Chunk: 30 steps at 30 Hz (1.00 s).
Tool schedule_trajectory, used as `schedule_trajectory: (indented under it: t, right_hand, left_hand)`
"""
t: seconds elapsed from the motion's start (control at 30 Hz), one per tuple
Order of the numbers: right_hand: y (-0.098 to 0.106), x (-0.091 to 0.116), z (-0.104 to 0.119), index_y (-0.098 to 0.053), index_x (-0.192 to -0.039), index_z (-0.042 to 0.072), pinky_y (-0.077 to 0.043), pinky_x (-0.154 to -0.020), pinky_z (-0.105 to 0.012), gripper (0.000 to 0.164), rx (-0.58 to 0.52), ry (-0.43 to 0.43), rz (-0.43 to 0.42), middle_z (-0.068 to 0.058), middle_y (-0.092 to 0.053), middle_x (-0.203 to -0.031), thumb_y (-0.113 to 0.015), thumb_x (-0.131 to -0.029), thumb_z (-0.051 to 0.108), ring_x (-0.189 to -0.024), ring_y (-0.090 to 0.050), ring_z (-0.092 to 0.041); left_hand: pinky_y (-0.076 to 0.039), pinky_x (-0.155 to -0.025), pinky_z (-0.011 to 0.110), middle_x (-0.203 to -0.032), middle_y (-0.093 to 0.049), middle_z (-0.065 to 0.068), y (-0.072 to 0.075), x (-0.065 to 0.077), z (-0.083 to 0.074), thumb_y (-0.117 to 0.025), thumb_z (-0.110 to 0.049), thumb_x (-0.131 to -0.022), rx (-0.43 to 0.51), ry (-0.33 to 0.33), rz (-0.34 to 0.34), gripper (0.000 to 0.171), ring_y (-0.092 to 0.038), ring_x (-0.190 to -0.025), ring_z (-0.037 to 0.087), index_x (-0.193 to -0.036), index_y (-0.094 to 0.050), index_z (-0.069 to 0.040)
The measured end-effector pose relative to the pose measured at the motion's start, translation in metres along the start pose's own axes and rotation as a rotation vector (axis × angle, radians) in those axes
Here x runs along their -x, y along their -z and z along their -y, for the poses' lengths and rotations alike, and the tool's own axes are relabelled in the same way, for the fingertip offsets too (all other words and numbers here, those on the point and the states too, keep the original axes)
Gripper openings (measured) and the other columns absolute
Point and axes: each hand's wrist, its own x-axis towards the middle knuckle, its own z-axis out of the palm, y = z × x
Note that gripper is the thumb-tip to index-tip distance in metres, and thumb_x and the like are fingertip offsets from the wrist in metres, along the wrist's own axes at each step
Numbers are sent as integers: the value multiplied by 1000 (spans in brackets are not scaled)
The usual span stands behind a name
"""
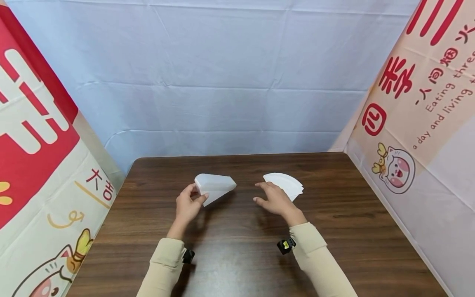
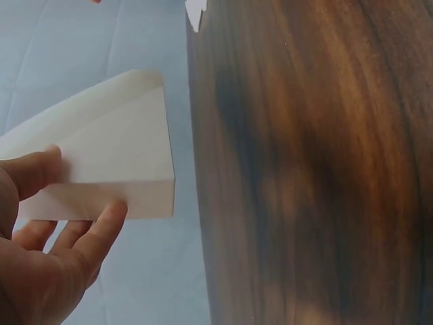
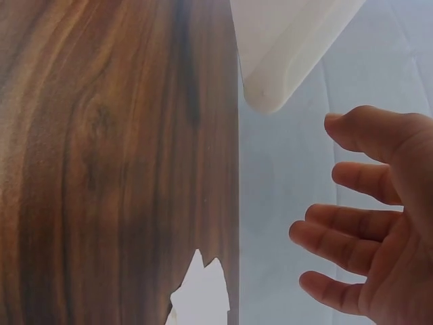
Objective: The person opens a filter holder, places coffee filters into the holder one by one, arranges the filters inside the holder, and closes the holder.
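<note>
My left hand (image 1: 188,205) holds a white wedge-shaped box (image 1: 217,185) above the table, its narrow end towards the right. In the left wrist view the thumb lies on the broad face of the box (image 2: 115,149) and the fingers are under its wide end. To the right, my right hand (image 1: 276,200) is raised with its fingers apart and nothing between them. Just behind that hand lies a small stack of white fan-shaped papers (image 1: 285,182), partly covered by it. The right wrist view also catches the papers' pointed corners (image 3: 203,294) and the box's narrow end (image 3: 267,91).
A dark brown wooden table (image 1: 230,255) lies under both hands. Behind it hangs a pale bluish-white cloth (image 1: 222,82), and printed cloths (image 1: 426,123) stand along the sides. Each wrist wears a small black camera (image 1: 285,246).
</note>
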Motion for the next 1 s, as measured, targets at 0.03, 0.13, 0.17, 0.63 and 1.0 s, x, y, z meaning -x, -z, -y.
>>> schedule_trajectory:
  t: [0.03,0.13,0.17,0.63,1.0]
  right_hand:
    - [0,1,-1,-55,-125,2,-43,-87,-47,47,-8,3,-5,-17,-56,-119,-67,-86,26,-109,-53,-32]
    - [-2,3,-2,-55,-124,1,-42,-89,-46,46,-30,10,-15,-17,-56,-119,-67,-86,25,-109,-53,-32]
    - [-3,3,-3,-55,-124,1,-42,-89,-46,46,-39,12,-18,-17,-56,-119,-67,-86,24,-110,-53,-32]
    - [-11,7,-4,-54,-124,0,-45,-86,-46,45,-186,8,-29,-17,-57,-119,-68,-86,19,-105,-55,-33]
    - [-15,7,-8,-55,-124,1,-46,-83,-48,47,-303,-15,-43,-16,-58,-116,-72,-83,15,-102,-56,-33]
  left_hand:
    - [-54,-70,32,-94,-64,14,-1,1,0,-77,-4,-74,1,-2,5,36,-65,-87,29,-106,-63,0]
    - [-54,-71,34,-94,-64,14,-2,2,-1,-77,-4,-74,7,-6,24,36,-65,-88,29,-106,-63,0]
    - [-54,-71,34,-94,-64,13,-3,2,0,-77,-4,-74,6,-6,31,36,-64,-88,29,-107,-63,-1]
    - [-53,-73,32,-97,-62,12,-13,1,2,-73,0,-77,20,-31,133,37,-64,-89,26,-111,-61,0]
    - [-52,-78,33,-103,-62,13,-23,4,10,-70,2,-80,50,-48,250,38,-62,-97,28,-116,-58,0]
